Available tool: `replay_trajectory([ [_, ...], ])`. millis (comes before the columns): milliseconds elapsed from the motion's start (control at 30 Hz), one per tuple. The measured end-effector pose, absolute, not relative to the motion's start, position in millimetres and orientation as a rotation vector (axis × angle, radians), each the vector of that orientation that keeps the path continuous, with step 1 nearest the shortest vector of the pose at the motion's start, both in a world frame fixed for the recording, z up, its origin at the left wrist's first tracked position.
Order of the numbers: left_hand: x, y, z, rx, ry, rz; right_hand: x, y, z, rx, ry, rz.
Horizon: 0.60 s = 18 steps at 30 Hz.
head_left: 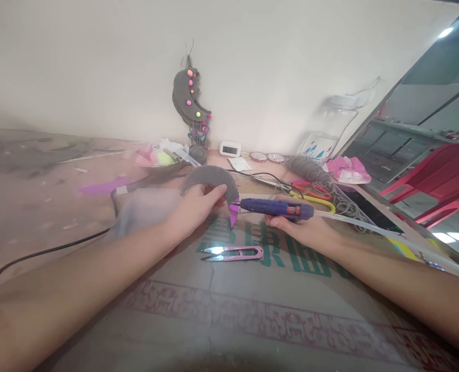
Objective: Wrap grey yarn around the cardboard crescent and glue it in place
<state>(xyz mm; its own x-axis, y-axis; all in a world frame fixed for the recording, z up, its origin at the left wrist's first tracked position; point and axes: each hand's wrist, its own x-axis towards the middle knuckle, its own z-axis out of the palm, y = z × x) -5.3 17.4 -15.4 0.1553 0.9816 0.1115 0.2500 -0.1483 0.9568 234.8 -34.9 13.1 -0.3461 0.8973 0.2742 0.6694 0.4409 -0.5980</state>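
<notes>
My left hand [202,204] is closed on a crescent [211,175] wrapped in grey yarn. At its lower right end a bare purple tip [233,213] shows, pointing down. In my right hand [295,225] is a blue hot glue gun [268,207], its nozzle at the edge between yarn and purple tip. Whether the nozzle touches cannot be told. A clear glue stick [345,218] runs out of the gun's back end. Just below, pink thread snips [242,253] lie on the printed mat [167,320].
Against the wall hangs a grey moon decoration [183,95] with coloured pompoms. Along the back are a small digital clock [230,149], tape rolls [267,157], grey yarn [309,170], yellow-handled scissors [322,202] and a clear jug [326,129]. A black cable [54,251] crosses the left side. Red chairs [438,181] stand right.
</notes>
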Motion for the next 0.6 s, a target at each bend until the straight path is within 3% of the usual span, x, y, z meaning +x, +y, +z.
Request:
replay_trajectory([
  [600,-4.2,17.4,-12.1,1.571,1.224,1.062,231.7,-37.9,14.3,-1.463,-1.991,0.639],
])
